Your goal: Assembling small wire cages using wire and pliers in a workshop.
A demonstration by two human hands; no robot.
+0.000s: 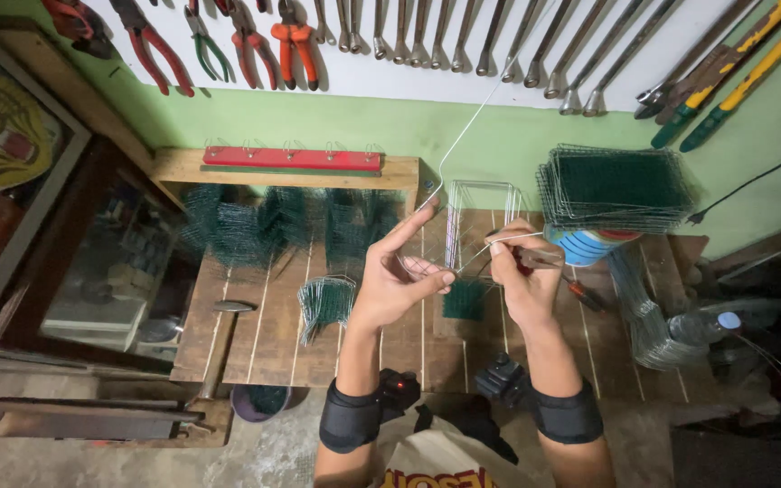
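Note:
My left hand (pixel 401 271) is raised over the wooden bench (pixel 255 334), index finger stretched out, pinching a long pale wire (pixel 472 122) that rises toward the wall. My right hand (pixel 522 276) grips pliers (pixel 540 259) with red handles and also holds the wire's near end (pixel 517 239). Between and behind my hands stand bent wire frames (pixel 481 203). A small green mesh piece (pixel 465 298) lies under my hands.
Folded green mesh pieces (pixel 282 221) line the bench's back, one (pixel 325 303) nearer. A stack of mesh sheets (pixel 616 188) rests on a blue tin (pixel 585 244). A hammer (pixel 223 330) lies at the left. Pliers, wrenches and shears hang on the wall (pixel 427 86).

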